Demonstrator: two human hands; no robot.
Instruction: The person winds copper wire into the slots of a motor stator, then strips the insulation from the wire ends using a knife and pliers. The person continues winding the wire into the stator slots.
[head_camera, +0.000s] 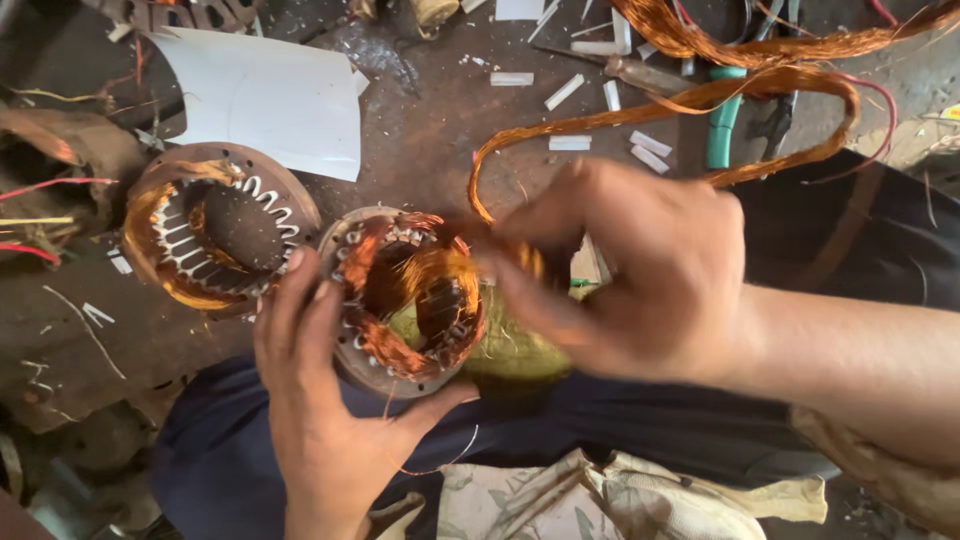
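Left hand (320, 400) cups the stator (405, 300) from below, thumb out along its lower right rim and fingers (290, 300) curled up against its left edge, so the hand is closed around the ring and steadies it over the lap. Right hand (640, 275) comes in from the right with its fingers bunched together, pinching a strand of copper wire (680, 105) just at the stator's right rim (motion blur hides the fingertips, so the exact grip is hard to read). That wire runs up from the pinch and loops wide across the upper right of the floor, touching more tangled copper near the top edge.

Copper coils fill the stator's slots, brightest on the right and lower sides, with a yellow-green cloth (510, 350) showing just beneath it. A second stator (215, 230) lies just beside the first on the left, its pale slot teeth showing and its coils only partly wound. A curled white sheet (270, 95) sits behind it. Short white strips (565, 92) lie scattered on the dark floor near the top, and teal-handled pliers (722, 120) rest under the wire loop. Red wires (40, 185) trail in at the far left.
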